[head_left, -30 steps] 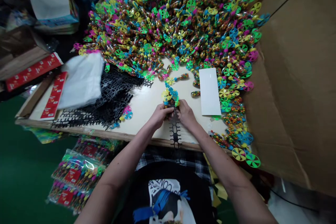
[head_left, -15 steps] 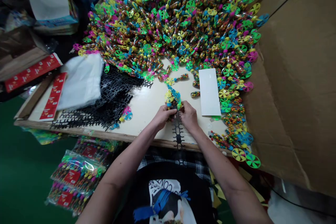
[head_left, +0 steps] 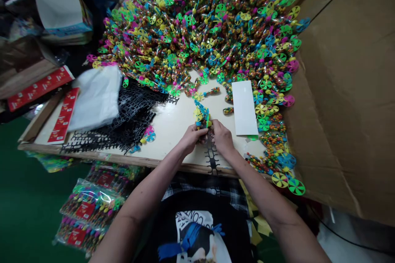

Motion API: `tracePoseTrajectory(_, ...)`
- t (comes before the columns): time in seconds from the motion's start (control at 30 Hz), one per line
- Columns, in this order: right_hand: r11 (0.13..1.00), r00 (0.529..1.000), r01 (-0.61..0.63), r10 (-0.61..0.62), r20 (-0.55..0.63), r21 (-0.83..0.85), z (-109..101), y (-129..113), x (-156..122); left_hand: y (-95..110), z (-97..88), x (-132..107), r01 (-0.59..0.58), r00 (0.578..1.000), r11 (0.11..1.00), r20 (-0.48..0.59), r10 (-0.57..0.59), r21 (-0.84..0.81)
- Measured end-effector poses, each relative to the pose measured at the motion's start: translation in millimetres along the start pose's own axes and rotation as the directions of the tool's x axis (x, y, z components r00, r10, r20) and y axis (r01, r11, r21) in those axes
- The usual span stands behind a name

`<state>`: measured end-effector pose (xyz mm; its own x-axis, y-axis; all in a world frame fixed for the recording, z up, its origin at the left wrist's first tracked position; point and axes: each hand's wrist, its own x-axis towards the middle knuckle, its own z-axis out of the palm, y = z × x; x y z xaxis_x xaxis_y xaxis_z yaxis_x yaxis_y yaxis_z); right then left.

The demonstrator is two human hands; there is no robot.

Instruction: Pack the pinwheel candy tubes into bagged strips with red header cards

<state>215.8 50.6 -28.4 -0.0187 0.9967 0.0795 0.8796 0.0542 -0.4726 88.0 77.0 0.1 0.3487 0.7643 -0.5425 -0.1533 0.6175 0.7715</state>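
My left hand [head_left: 191, 136] and my right hand [head_left: 221, 135] meet near the table's front edge, both closed around a small bunch of candy-filled pinwheel toys [head_left: 202, 116]. The bunch sits on a black plastic clip strip [head_left: 212, 157] that runs from between my hands toward me and over the table edge. A few loose pinwheel toys [head_left: 212, 90] lie just beyond my hands.
A huge heap of pinwheel candy toys [head_left: 203, 24] covers the far table. A white card [head_left: 244, 107] lies right of my hands, black clip strips [head_left: 129, 119] and white bags [head_left: 97, 95] to the left. Cardboard wall [head_left: 342, 90] at right. Packed bags [head_left: 92, 205] lie on the floor.
My hands stay closed on the bunch and have shifted only slightly; the strip's visible end has slid a little to the right. The view has tilted slightly.
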Motion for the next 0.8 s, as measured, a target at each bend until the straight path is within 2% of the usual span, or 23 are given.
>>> tracePoseTrajectory(0.1, 0.992, 0.995, -0.043, 0.053, -0.084, 0.118, 2.5, 3.6, -1.6, -4.4, -3.9, -0.3, -0.078, 0.997, 0.997, 0.003, 0.078, -0.006)
tracePoseTrajectory(0.2, 0.972, 0.982, -0.100, 0.131, -0.137, 0.212, 6.1, 4.4, -2.2, -9.2, -12.8, -2.6, -0.194, 0.975, 0.980, -0.098, 0.198, 0.049)
tracePoseTrajectory(0.33, 0.953, 0.971, -0.132, 0.180, -0.157, 0.271, 9.5, 2.1, -2.3, -13.0, -21.8, -6.3, -0.297, 0.938, 0.941, -0.134, 0.319, 0.165)
tracePoseTrajectory(0.5, 0.938, 0.970, -0.118, 0.178, -0.163, 0.325, 11.8, -0.8, -3.5, -17.6, -29.0, 0.8, -0.390, 0.892, 0.900, -0.164, 0.422, 0.193)
tracePoseTrajectory(0.57, 0.936, 0.972, -0.119, 0.178, -0.154, 0.330, 12.3, -2.2, -3.8, -19.3, -31.2, 5.5, -0.416, 0.883, 0.895, -0.164, 0.440, 0.163)
tracePoseTrajectory(0.8, 0.933, 0.976, -0.109, 0.165, -0.139, 0.343, 13.8, -5.4, -2.3, -20.4, -28.9, 9.0, -0.393, 0.910, 0.919, -0.151, 0.387, -0.017)
